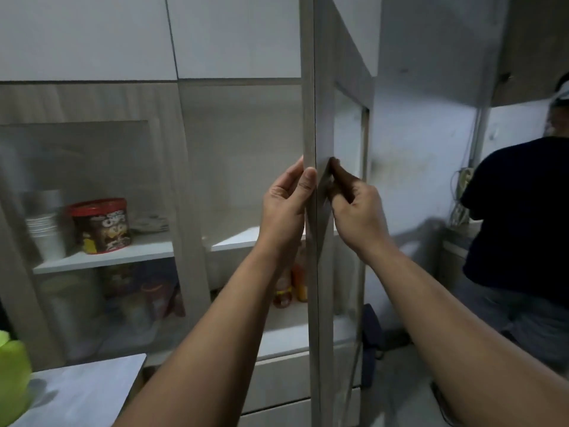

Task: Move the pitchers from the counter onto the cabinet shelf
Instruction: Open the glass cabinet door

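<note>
A tall cabinet with glass-panelled doors fills the view. Its right door (pixel 320 118) stands swung out edge-on toward me. My left hand (pixel 284 204) grips the door's edge from the left, thumb on the front. My right hand (pixel 354 208) pinches the same edge from the right side at the same height. Behind the door a white shelf (pixel 234 240) is bare in its visible part. A lime-green pitcher (pixel 12 377) stands on the grey counter (pixel 86 392) at the bottom left, partly cut off by the frame.
Behind the left glass door (pixel 92 211) sit a red-lidded snack tub (pixel 100 224), stacked white cups (pixel 46 232) and plates. Bottles (pixel 289 288) stand on the lower shelf. A person in a dark shirt (pixel 520 217) stands at the right with their back turned.
</note>
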